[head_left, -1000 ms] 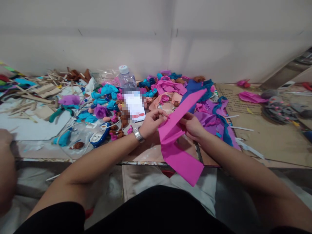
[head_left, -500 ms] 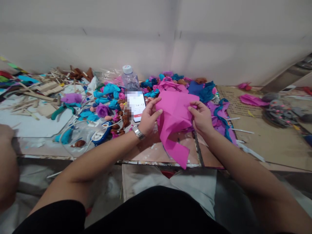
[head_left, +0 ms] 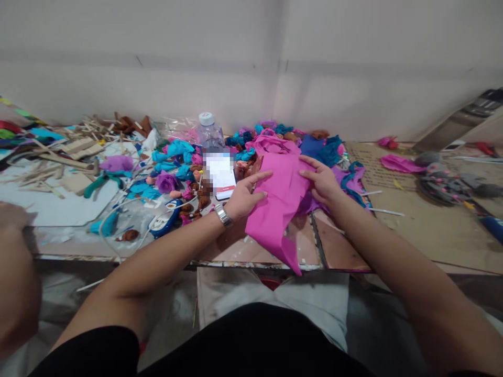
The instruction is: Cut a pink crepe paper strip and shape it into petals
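Note:
A sheet of bright pink crepe paper [head_left: 275, 209] is stretched between my two hands, its lower end hanging in a tapering fold over the table's front. My left hand [head_left: 247, 199], with a metal watch on the wrist, pinches its left edge between thumb and fingers. At the upper right, my right hand [head_left: 319, 179] grips the other edge. Behind the sheet lie crumpled pink paper [head_left: 275, 144] and a heap of blue and purple paper pieces. A phone [head_left: 221, 178] stands just beyond my left hand.
Left of the phone lie a purple paper rose [head_left: 166, 179], a blue device with a cable [head_left: 165, 218] and green-handled pliers [head_left: 98, 184]. Wood scraps cover a white board [head_left: 86, 209]. A bottle [head_left: 210, 131] stands behind. Cardboard [head_left: 404, 220] lies right. Another person's arm [head_left: 18, 277] is at far left.
The pink paper's hanging part has swung left and looks broader, its top edge narrower. Both hands still grip it, the left a little further over its face. The view has shifted slightly.

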{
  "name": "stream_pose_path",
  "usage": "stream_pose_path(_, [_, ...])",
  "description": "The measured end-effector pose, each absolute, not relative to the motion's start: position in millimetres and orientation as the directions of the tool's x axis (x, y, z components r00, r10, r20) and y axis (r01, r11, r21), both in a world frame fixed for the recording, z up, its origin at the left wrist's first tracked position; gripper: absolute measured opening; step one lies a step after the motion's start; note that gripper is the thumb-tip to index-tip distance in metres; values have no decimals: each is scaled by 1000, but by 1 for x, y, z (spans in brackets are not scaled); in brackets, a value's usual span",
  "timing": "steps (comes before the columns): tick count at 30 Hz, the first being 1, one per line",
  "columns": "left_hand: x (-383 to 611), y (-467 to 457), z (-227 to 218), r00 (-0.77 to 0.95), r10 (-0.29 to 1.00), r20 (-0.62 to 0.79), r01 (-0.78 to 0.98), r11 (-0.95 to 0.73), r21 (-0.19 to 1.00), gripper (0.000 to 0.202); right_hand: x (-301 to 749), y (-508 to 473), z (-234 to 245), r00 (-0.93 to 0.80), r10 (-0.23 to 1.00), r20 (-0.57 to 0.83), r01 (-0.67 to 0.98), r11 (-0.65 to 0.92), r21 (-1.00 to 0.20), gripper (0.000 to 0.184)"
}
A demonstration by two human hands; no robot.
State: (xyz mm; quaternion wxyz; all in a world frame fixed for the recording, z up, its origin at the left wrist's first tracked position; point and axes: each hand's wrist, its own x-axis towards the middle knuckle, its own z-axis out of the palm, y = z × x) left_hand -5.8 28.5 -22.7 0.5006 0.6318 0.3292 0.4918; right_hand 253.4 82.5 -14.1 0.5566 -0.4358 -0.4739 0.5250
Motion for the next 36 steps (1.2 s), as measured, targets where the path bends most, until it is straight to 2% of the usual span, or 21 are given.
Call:
stream_pose_path(4, [-11, 23, -6, 234, 825, 514, 60, -540, 840, 65, 252, 96, 4, -61, 937, 345, -39, 343, -938, 67])
stream_pose_path(6, [-13, 26, -4, 211, 807, 552, 83, -578, 812, 64, 251, 109, 12, -69, 908, 414, -37, 412, -910, 67])
stream_pose_path(9, [-10, 37, -15, 207, 868, 452, -91, -442, 892, 74, 248, 138, 14, -20, 908, 418, 5, 418, -909, 67])
stream_pose_path(10, [-9, 41, -20, 211, 893, 397, -149, -372, 916, 82, 248, 149, 12, 18, 928, 373, 71, 371, -926, 67])
stream_pose_path(12, [-5, 46, -30, 228, 934, 274, -217, -225, 950, 93, 248, 169, 2, 78, 982, 170, 226, 149, -963, 65])
stream_pose_path(15, [-2, 42, -37, 293, 950, 111, -245, -37, 969, 100, 251, 192, -16, 116, 990, 84, 271, 50, -961, 55])
stream_pose_path(16, [-1, 39, -37, 320, 944, 82, -238, -3, 971, 97, 252, 197, -21, 130, 988, 83, 276, 45, -960, 54])
stream_pose_path(20, [-1, 31, -37, 397, 917, -34, -104, 82, 991, 61, 259, 209, -36, 160, 979, 129, 294, 78, -953, 55])
stream_pose_path(22, [-2, 33, -37, 368, 929, -29, -70, 59, 996, 57, 261, 213, -37, 158, 973, 168, 304, 114, -946, 57])
stream_pose_path(25, [-4, 41, -37, 239, 964, 115, -132, -85, 988, 58, 261, 221, -34, 151, 954, 259, 312, 203, -928, 62])
stream_pose_path(27, [-4, 43, -35, 184, 967, 178, -169, -148, 974, 68, 260, 226, -30, 146, 930, 337, 326, 277, -904, 62])
stream_pose_path(30, [-2, 40, -33, 256, 964, 67, -242, -4, 970, 84, 258, 233, -27, 142, 888, 437, 404, 351, -845, 60])
stream_pose_path(33, [-1, 35, -36, 342, 939, -26, -178, 92, 980, 71, 255, 235, -24, 134, 901, 413, 439, 320, -840, 64])
stream_pose_path(36, [-2, 38, -43, 282, 959, -2, -83, 26, 996, 51, 250, 227, -22, 58, 929, 365, 371, 319, -872, 66])
